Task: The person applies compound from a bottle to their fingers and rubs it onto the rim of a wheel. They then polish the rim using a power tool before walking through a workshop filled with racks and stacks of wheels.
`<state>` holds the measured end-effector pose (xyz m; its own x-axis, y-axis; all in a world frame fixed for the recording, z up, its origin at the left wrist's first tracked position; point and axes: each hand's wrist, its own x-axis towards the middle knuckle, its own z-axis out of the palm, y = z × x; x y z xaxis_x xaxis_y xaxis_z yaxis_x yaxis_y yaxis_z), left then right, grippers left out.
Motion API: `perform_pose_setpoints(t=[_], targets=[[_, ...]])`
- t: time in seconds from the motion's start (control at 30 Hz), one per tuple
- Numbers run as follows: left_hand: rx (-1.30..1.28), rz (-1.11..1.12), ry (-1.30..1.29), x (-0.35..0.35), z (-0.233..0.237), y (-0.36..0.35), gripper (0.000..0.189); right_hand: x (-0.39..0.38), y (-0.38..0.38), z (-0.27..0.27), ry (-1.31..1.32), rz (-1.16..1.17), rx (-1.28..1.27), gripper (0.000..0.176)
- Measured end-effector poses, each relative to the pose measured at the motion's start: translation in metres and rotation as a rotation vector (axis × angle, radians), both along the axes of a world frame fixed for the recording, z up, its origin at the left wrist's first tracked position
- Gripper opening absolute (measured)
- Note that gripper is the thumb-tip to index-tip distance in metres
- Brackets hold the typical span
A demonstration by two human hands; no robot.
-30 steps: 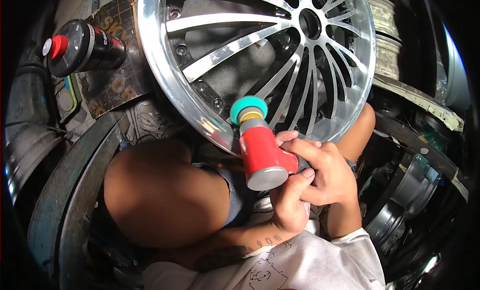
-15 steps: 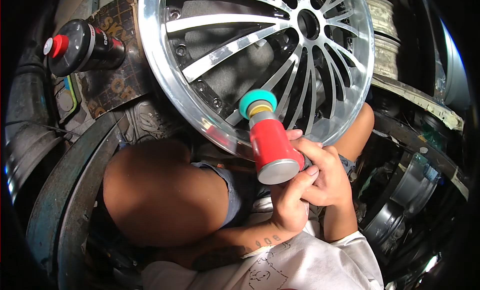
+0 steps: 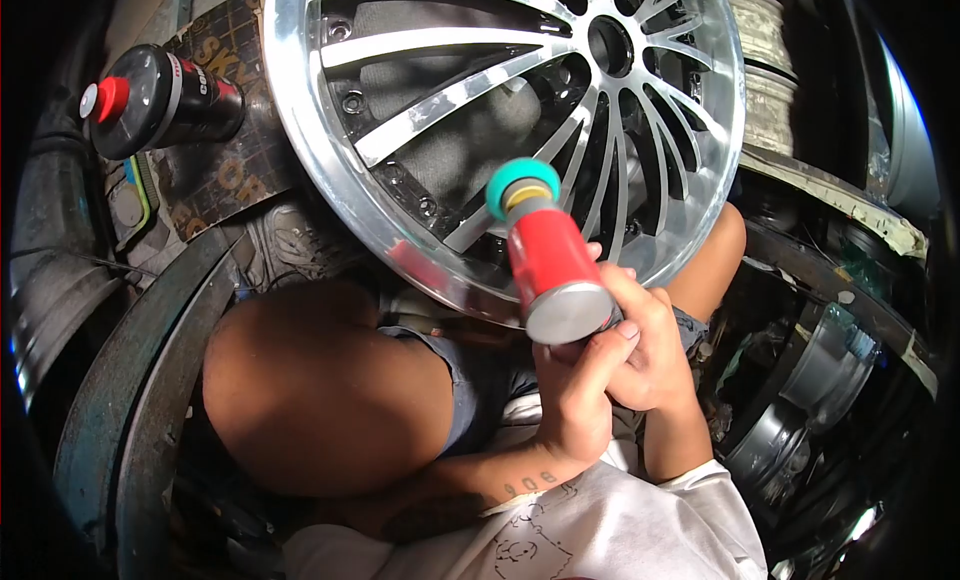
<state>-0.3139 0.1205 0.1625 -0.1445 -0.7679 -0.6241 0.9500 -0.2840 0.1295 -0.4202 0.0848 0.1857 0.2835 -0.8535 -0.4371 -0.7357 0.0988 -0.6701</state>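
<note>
A small red polisher (image 3: 552,255) with a silver end cap and a teal round pad (image 3: 523,187) is held in both hands, its pad toward the wheel. My right hand (image 3: 650,345) wraps the handle side from the right. Coming in from the lower left, my left hand (image 3: 580,405) closes around the handle below it, thumb pointing up. The handle itself is mostly hidden by my fingers. Beyond the tool, a shiny alloy wheel rim (image 3: 385,245) with polished spokes and dark gaps leans in front of my legs; the pad overlaps its lower spokes in this view.
On a dark printed board (image 3: 205,195) at the left lies a black bottle (image 3: 165,102) with a red cap. Curved metal pieces (image 3: 135,380) stand at lower left. More wheel rims (image 3: 830,365) are stacked on the right, near a worn ledge (image 3: 840,198). My bent knee (image 3: 300,380) is beside the wheel.
The polisher has risen slightly and tilted, its end cap shifting right and up with my hands. The wheel and bottle appear a little farther left in view.
</note>
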Motion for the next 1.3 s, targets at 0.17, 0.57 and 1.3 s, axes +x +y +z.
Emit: perform_pose_setpoints(t=[0.17, 0.57, 1.3], targets=[[0.093, -0.15, -0.009, -0.002, 0.0, 0.001, 0.051, -0.003, 0.018, -0.009, -0.206, -0.373, 0.065, 0.047], [0.165, -0.167, -0.029, 0.002, 0.013, 0.005, 0.071, -0.009, 0.01, -0.004, -0.209, -0.149, 0.114, 0.052], [-0.861, -0.61, -1.137, 0.083, -0.005, -0.008, 0.061, 0.0, 0.008, -0.003, -0.035, 0.029, -0.074, 0.046]])
